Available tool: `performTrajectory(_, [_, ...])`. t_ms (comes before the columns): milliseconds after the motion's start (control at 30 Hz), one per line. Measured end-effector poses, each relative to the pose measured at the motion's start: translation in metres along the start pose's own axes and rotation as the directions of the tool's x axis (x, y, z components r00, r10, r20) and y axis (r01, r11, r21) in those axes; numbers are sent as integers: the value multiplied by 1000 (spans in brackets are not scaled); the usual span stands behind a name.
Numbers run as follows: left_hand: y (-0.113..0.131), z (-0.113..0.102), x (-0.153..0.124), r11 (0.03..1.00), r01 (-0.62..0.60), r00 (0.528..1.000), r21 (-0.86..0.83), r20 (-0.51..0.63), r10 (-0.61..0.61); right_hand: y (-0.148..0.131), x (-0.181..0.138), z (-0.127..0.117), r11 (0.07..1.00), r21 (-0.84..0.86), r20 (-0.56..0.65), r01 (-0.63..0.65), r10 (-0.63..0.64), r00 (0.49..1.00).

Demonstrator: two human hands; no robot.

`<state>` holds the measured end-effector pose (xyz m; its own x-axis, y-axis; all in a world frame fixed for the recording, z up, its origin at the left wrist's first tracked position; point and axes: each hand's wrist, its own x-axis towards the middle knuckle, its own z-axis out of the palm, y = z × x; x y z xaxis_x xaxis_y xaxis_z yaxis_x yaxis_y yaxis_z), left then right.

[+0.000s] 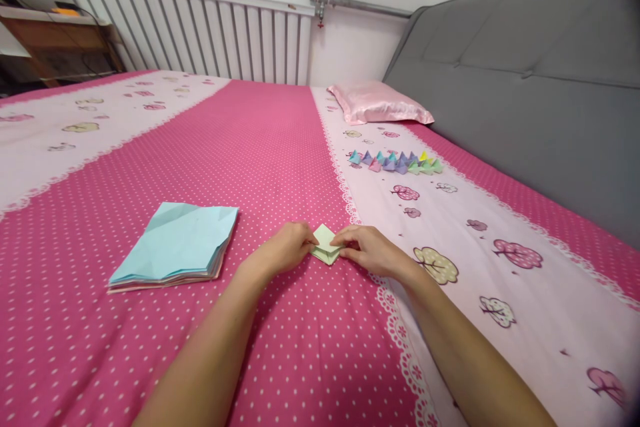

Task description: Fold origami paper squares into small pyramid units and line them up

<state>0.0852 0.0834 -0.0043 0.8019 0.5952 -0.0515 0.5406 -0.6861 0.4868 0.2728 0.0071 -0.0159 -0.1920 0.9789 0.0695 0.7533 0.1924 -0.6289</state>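
Observation:
A small pale green folded paper (325,240) lies on the pink dotted bedsheet in front of me, shaped like a diamond with a crease or flap across its middle. My left hand (290,245) pinches its left corner between thumb and fingers. At the opposite corner my right hand (367,250) grips the paper, its thumb below and fingers above. Left of my hands rests a stack of square paper sheets (177,240), light blue on top with other colours under it. Farther off to the right stand several small folded paper pieces (395,161) in blue, purple, pink, green and yellow.
The bed is covered by a pink sheet (270,127) with pale printed bands. A shiny pink pillow (380,102) lies near the grey padded headboard (520,60). Along the wall run a white radiator (200,30) and a pipe (365,5). A wooden desk (60,40) stands far left.

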Motion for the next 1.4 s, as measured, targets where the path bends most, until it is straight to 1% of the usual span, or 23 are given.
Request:
performTrajectory(100, [0,3,1,998,44,998,33,-36,-42,0,0,-1,998,66,49,-20,17,999])
performTrajectory(167, [1,6,2,995,75,995,70,-76,-70,1,2,1,992,115,48,-52,46,998])
performTrajectory(267, [3,11,5,985,125,986,119,-127,-110,4,6,10,983,130,-50,-127,135,990])
performTrajectory(400, [4,18,10,960,237,962,149,-177,-210,6,12,24,972,45,-215,-229,233,948])
performTrajectory(500, [7,22,11,938,312,938,149,-207,-279,6,14,30,966,66,-276,-249,258,926])
performTrajectory(600, [9,25,12,918,364,915,157,-245,-321,6,14,30,971,58,-321,-230,236,917])
performTrajectory(733, [9,29,11,935,318,927,158,-257,-272,3,13,29,973,-43,-320,-227,201,926])
performTrajectory(833, [10,30,12,942,312,932,126,-236,-277,-1,13,30,964,-90,-309,-250,212,927])
performTrajectory(1033, [10,32,13,939,333,922,89,-238,-305,-4,14,36,950,-108,-326,-293,245,913])
performTrajectory(1133, [9,33,14,938,338,920,72,-237,-313,-2,14,38,951,-117,-328,-287,236,915])
performTrajectory(1233, [7,32,16,937,347,921,46,-208,-331,2,15,37,955,-114,-317,-273,226,921])
performTrajectory(1400, [3,29,16,946,324,931,-5,-178,-319,5,14,33,963,-77,-308,-258,224,925])
